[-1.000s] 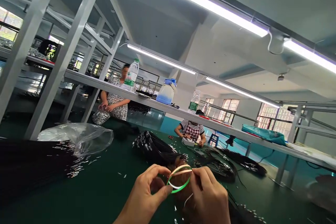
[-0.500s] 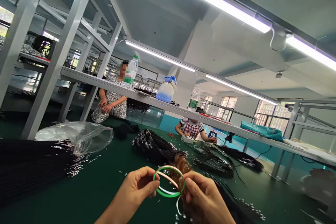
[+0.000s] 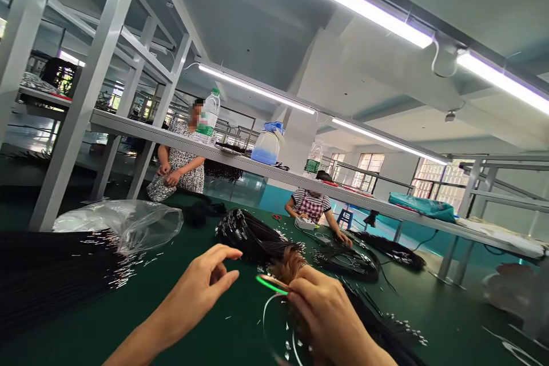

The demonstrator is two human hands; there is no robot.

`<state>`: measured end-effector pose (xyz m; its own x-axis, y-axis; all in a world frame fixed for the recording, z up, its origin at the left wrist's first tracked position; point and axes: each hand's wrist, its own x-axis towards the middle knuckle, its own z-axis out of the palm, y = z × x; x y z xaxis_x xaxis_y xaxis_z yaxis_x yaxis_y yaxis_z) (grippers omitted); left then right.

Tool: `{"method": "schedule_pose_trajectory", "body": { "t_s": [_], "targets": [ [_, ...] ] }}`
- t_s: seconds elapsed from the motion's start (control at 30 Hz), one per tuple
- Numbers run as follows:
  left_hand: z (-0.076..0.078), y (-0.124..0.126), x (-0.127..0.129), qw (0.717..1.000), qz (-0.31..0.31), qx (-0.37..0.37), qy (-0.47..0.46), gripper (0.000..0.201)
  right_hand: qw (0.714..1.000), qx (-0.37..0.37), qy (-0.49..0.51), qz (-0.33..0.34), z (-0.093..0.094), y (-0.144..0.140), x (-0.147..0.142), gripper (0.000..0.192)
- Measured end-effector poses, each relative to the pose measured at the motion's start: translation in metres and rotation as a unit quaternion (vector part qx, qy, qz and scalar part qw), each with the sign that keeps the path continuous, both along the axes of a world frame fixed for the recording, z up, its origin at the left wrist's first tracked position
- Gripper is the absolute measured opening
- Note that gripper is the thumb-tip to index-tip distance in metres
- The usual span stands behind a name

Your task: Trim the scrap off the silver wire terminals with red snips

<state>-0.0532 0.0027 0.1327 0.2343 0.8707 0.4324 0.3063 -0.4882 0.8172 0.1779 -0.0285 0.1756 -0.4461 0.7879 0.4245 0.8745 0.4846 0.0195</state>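
Note:
My right hand (image 3: 319, 303) pinches a thin ring (image 3: 272, 284), bright green along its edge with an orange-pink band, now seen almost edge-on. Left of it, my left hand (image 3: 212, 277) is empty, its thumb and forefinger apart and not touching the ring. Below the ring, a thin pale loop (image 3: 265, 320) curves down by the right hand, blurred in its lower part. A brown feathery tuft (image 3: 288, 263) lies just beyond the right fingers. Behind it is a bundle of black cords (image 3: 253, 237) with silvery tips. What the right palm covers is hidden.
A large black cord bundle (image 3: 51, 274) and a clear plastic bag (image 3: 150, 223) lie left on the green table (image 3: 184, 349). More black cords (image 3: 347, 266) lie right. Across the table, a raised shelf (image 3: 240, 161) carries bottles and a jug (image 3: 266, 146). Two people work beyond.
My left hand has let go of the ring and moved left. The right hand keeps the ring, which has turned from face-on to nearly edge-on. A pale loop now shows more fully below.

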Motion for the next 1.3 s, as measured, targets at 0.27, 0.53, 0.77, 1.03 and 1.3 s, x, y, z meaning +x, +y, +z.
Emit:
{"method": "schedule_pose_trajectory", "body": {
  "t_s": [0.27, 0.53, 0.77, 1.03, 1.3],
  "targets": [
    [0.041, -0.015, 0.011, 0.985, -0.084, 0.134, 0.063, 0.017, 0.992, 0.008, -0.121, 0.02, 0.04, -0.002, -0.042, 0.019],
    [0.049, -0.028, -0.019, 0.993, -0.082, 0.082, 0.002, 0.021, 0.988, -0.06, 0.064, 0.127, 0.048, -0.004, -0.041, 0.016],
    [0.048, -0.03, -0.031, 0.991, -0.052, 0.007, -0.126, 0.026, 0.972, -0.065, 0.171, 0.146, 0.045, 0.001, -0.048, 0.024],
    [0.034, -0.034, -0.03, 0.955, 0.015, -0.044, -0.293, 0.031, 0.94, -0.07, 0.3, 0.145, 0.035, 0.004, -0.064, 0.027],
    [0.022, -0.038, -0.033, 0.88, 0.037, -0.069, -0.468, 0.029, 0.887, -0.102, 0.422, 0.158, 0.013, 0.002, -0.092, 0.031]
  ]
}}
